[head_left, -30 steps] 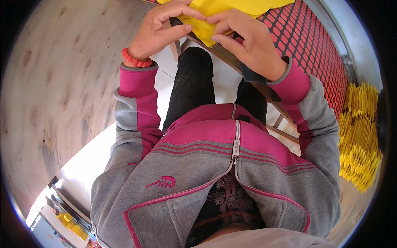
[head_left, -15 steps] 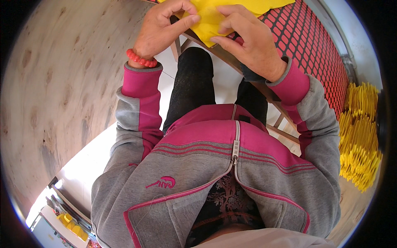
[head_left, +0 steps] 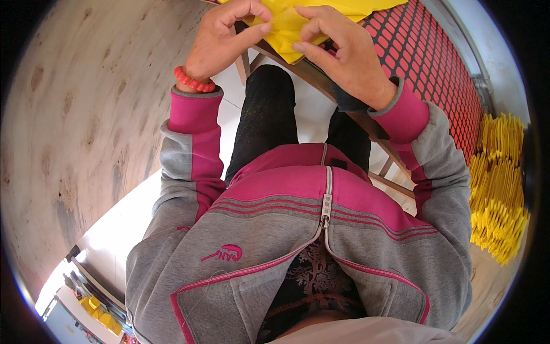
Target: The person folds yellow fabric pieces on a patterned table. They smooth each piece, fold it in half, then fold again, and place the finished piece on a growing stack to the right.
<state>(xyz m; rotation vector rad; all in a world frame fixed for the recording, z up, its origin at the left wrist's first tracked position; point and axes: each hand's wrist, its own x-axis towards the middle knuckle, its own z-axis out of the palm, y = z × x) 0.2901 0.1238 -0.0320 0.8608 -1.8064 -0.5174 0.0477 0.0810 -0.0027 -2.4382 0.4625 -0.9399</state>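
A thin, bright yellow sheet of cloth [head_left: 284, 28] lies over the edge of the table at the top of the view, one corner hanging toward my lap. My left hand [head_left: 220, 40], with red beads at its wrist, pinches the cloth between thumb and fingertips. Just to the right, my right hand [head_left: 349, 54] holds the cloth's near corner, thumb on its edge and fingers curled above. The cloth is creased between the two hands. Its far part runs out of the picture.
The table's red and black patterned cover [head_left: 421, 57] stretches off to the right. Beyond it stands a tall stack of folded yellow pieces [head_left: 497, 192]. A pale wooden surface [head_left: 80, 109] fills the left side. Small yellow objects [head_left: 100, 314] sit at the lower left.
My right thumb has shifted slightly up along the cloth's corner, and the fingers have drawn a little left. The cloth between my hands is more bunched. My left hand has barely moved.
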